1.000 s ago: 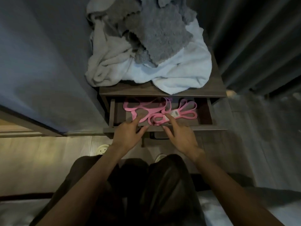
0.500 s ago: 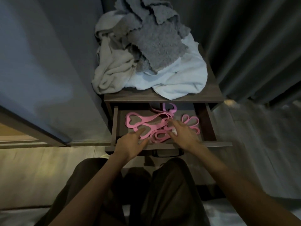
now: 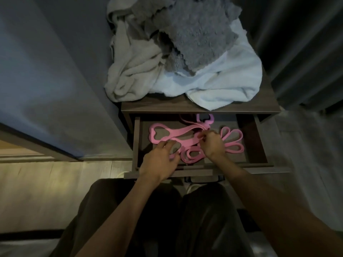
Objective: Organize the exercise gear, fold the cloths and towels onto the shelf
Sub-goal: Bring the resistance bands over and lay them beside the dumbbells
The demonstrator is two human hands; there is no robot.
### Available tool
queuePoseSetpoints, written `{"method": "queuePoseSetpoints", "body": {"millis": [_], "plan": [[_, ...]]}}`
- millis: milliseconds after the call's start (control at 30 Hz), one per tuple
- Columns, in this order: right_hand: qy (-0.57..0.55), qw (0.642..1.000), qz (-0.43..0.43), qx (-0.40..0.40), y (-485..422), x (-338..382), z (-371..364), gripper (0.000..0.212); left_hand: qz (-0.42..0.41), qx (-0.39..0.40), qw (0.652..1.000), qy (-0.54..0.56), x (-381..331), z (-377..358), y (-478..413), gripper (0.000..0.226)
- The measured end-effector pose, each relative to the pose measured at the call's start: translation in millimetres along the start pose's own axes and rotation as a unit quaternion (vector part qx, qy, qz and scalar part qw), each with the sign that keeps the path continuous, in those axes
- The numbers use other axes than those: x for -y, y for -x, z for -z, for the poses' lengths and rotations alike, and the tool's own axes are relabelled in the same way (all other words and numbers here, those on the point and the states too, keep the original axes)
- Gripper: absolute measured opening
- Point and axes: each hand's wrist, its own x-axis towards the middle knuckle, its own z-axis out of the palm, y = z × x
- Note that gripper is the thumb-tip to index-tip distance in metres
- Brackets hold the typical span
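Blue-grey wall (image 3: 55, 71) left of fingers (image 3: 163, 145). Dark pleated curtain (image 3: 306, 52) beyond, to their right. Pale wood floor (image 3: 37, 191) below-left. Dark trousers (image 3: 204, 219) beneath fingers, nearer viewer.

Head view: nightstand (image 3: 157, 106) drawer (image 3: 136, 141) pulled open, tangle of pink resistance bands (image 3: 178, 131) lying loose inside, one purple band (image 3: 202, 117) at the back edge. Right hand (image 3: 213, 143) pinches a pink strand near the tangle's middle; left hand (image 3: 159, 160) sits with bent fingers on the loops at the front left, grip unclear. On top: unfolded heap of beige towel (image 3: 133, 71), grey cloth (image 3: 200, 34), white towel (image 3: 232, 78) overhanging the front edge above the drawer.
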Motion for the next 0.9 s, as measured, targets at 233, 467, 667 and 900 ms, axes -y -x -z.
{"method": "queuePoseSetpoints", "body": {"millis": [233, 467, 667, 900], "plan": [[0.022, 0.992, 0.124, -0.028, 37, 9, 33, 0.024, -0.004, -0.011, 0.999, 0.031, -2, 9, 3, 0.058], [0.09, 0.964, 0.248, -0.048, 84, 13, 90, 0.021, -0.082, -0.01, 0.992, 0.097, -31, 30, 8, 0.088], [0.047, 0.941, 0.316, -0.115, 120, 19, 137, 0.014, -0.161, 0.027, 0.981, 0.103, -68, 56, -2, 0.091], [-0.029, 0.925, 0.316, -0.209, 137, 17, 169, 0.017, -0.202, 0.005, 0.962, 0.184, -86, 74, 10, 0.044]]}}
